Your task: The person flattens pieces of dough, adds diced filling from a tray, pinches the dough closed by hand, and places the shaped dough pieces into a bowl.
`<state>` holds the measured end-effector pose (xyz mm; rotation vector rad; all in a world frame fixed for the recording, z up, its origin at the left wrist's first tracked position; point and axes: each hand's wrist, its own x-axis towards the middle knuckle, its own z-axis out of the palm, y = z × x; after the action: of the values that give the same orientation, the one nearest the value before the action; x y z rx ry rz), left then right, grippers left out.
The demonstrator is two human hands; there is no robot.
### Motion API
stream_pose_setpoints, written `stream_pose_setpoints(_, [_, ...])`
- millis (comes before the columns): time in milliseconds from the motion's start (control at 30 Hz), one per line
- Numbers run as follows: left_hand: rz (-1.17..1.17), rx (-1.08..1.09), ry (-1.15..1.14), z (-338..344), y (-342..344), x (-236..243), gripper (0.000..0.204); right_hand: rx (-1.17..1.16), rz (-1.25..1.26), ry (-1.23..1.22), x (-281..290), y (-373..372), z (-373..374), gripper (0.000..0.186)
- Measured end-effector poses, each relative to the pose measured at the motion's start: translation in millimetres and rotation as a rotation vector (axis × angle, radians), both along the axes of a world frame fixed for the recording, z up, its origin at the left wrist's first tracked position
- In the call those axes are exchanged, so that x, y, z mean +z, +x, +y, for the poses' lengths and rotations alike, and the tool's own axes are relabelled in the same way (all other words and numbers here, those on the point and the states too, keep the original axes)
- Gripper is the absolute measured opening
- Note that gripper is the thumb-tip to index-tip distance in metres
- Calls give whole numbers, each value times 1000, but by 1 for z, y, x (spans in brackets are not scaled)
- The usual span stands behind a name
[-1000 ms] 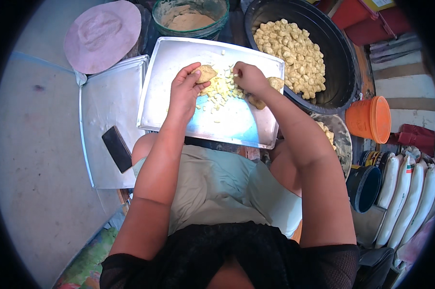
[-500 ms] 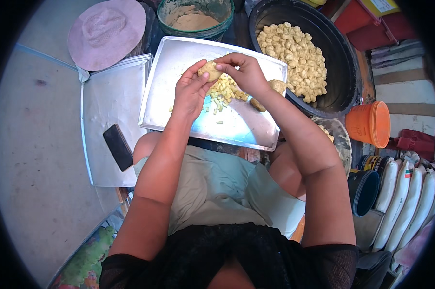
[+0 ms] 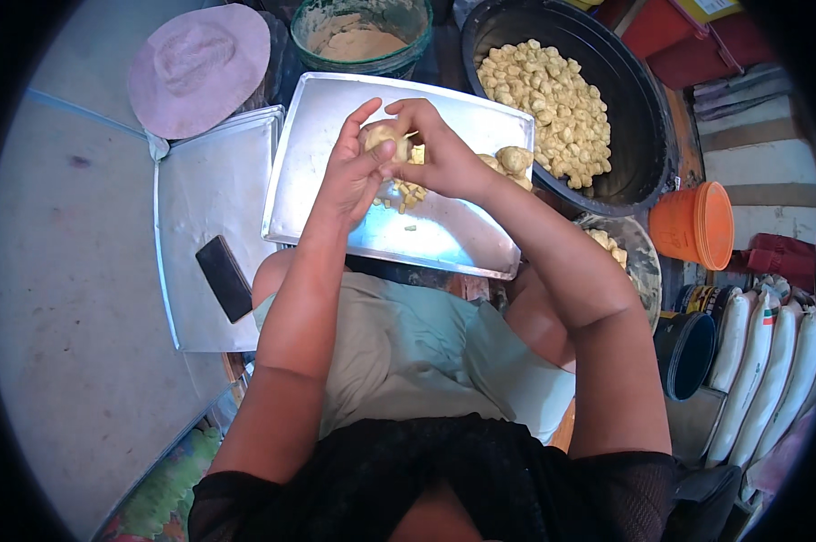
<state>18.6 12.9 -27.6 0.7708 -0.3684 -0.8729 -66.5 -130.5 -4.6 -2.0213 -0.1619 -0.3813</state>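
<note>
Over a shallow metal tray (image 3: 298, 185) on my lap, a lump of yellowish dough (image 3: 381, 135) is held up between both hands. My left hand (image 3: 352, 176) cradles it, thumb across the near side. Curled around its right side are the fingers of my right hand (image 3: 440, 154); their tips are partly hidden. Small pale-yellow cubes (image 3: 410, 193) lie on the tray below, partly covered by my hands. More dough pieces (image 3: 515, 161) rest at the tray's right edge, beside my right wrist.
A large black tub (image 3: 638, 149) at the far right holds many dough balls (image 3: 553, 108). Beyond the tray stands a green-rimmed bucket of brown powder (image 3: 358, 43). Stacked trays (image 3: 196, 199) bear a phone (image 3: 225, 278) on the left, near a pink hat (image 3: 200, 68). An orange bucket (image 3: 693, 226) stands right.
The dough has been turned and cupped between my hands, and my right fingers have curled down around it. Dough pieces show more plainly at the tray's right edge.
</note>
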Motion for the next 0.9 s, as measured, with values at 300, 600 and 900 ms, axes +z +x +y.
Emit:
stream_pose_setpoints(300, [-284,238,213,1,-8,-9,43,21,94,-108,11,1,-2,34])
stream_pose_setpoints(600, [-313,255,521,-8,-2,-1,34,-802,-110,-370,-5,-26,-147,52])
stream_pose_setpoints(900, [-390,186,587,-6,-2,-8,29,-166,920,-424,-25,-64,-145,50])
